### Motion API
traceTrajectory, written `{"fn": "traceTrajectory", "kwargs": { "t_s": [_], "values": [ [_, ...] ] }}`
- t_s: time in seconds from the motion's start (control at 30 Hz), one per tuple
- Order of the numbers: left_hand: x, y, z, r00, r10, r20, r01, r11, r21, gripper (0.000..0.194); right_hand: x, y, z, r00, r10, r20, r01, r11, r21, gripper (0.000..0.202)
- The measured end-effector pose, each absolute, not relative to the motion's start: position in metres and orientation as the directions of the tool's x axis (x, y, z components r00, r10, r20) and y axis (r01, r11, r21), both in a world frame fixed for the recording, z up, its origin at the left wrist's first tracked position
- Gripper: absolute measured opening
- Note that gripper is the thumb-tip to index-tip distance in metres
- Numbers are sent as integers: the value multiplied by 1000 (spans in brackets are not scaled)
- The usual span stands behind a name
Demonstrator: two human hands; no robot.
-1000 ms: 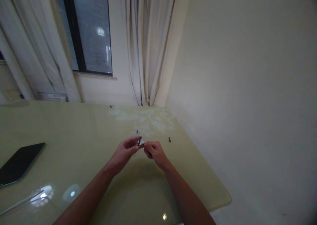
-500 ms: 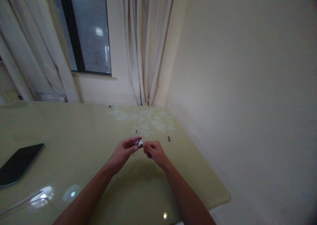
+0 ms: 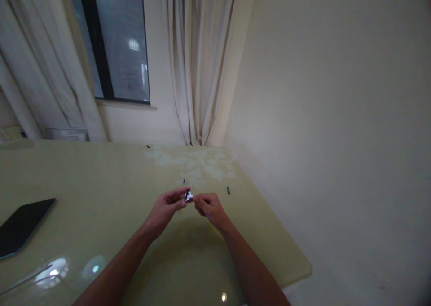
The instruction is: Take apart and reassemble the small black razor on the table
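Note:
Between my two hands, above the table, is a small shiny black-and-silver object (image 3: 188, 197), too small to tell its kind. My left hand (image 3: 164, 209) pinches it from the left between thumb and fingers. From the right, the closed fingertips of my right hand (image 3: 210, 208) meet its edge; whether they grip the same piece or something tiny on it is hidden. Just beyond the hands lies a thin piece with a dark end (image 3: 184, 181). A small dark stick-like piece (image 3: 228, 190) rests on the table to the right of my right hand.
A glossy yellowish table (image 3: 101, 175) reaches to the wall (image 3: 319, 117) on the right. At the left lies a flat black tablet-like slab (image 3: 25, 225), with a pale cable (image 3: 25, 280) nearer me. Another tiny dark piece (image 3: 147, 146) is by the far edge, below the curtains (image 3: 198, 63).
The small object has tilted slightly and now reflects more light. Both hands keep their hold, and the whole view has shifted a little.

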State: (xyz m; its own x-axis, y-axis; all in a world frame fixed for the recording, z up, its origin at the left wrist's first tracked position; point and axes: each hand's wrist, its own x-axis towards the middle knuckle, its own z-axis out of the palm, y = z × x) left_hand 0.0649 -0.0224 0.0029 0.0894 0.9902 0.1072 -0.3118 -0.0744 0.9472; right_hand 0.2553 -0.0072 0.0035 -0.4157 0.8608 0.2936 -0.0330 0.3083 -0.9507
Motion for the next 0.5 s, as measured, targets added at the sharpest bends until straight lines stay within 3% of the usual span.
{"fn": "traceTrajectory", "kwargs": {
  "t_s": [0.5],
  "values": [
    [61,-23,5,29,988,153,-118,-148,982,44,259,-10,10,-447,838,312,92,390,-916,56]
  ]
}}
